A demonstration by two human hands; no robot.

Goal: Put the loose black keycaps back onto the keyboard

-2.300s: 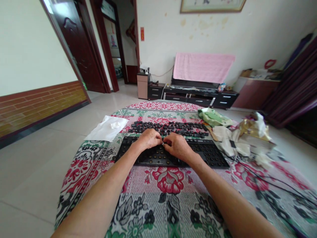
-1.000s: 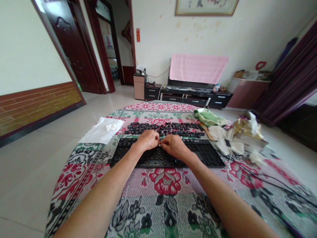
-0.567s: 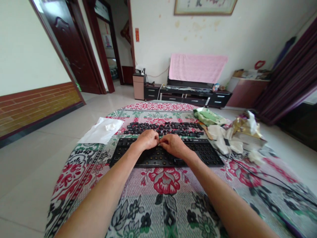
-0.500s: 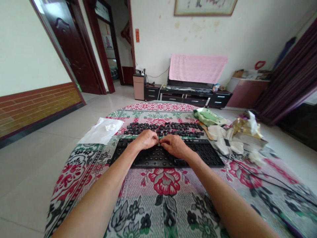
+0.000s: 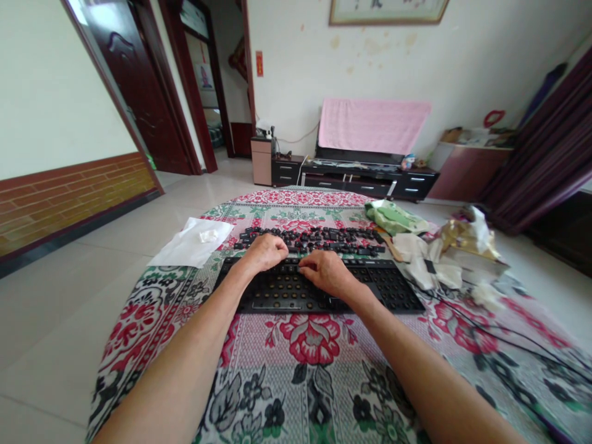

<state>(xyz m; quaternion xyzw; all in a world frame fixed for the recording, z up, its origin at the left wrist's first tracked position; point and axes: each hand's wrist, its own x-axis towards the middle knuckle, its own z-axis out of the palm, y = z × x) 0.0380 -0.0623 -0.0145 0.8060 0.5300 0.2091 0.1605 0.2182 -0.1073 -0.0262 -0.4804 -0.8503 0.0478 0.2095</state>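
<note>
A black keyboard base (image 5: pixel 277 293) with its keycaps off lies on a floral cloth (image 5: pixel 314 357). A row of loose black keycaps (image 5: pixel 324 237) lies just behind it. My left hand (image 5: pixel 264 251) is curled at the keyboard's far edge, next to the keycaps, and what its fingers hold is hidden. My right hand (image 5: pixel 326 271) rests on the middle of the keyboard with fingertips pinched together on something small that I cannot make out.
A white paper sheet (image 5: pixel 192 243) with a crumpled wad lies at the left. A green cloth (image 5: pixel 395 217), white rags (image 5: pixel 425 259) and crumpled wrapping (image 5: pixel 469 240) sit at the right. A black cable (image 5: pixel 499 336) trails right. A TV stand (image 5: pixel 365 176) is behind.
My hands were pinched together over the keyboard's middle. The left hand has now pulled away to the left and back toward the loose keycaps; the right hand stays put.
</note>
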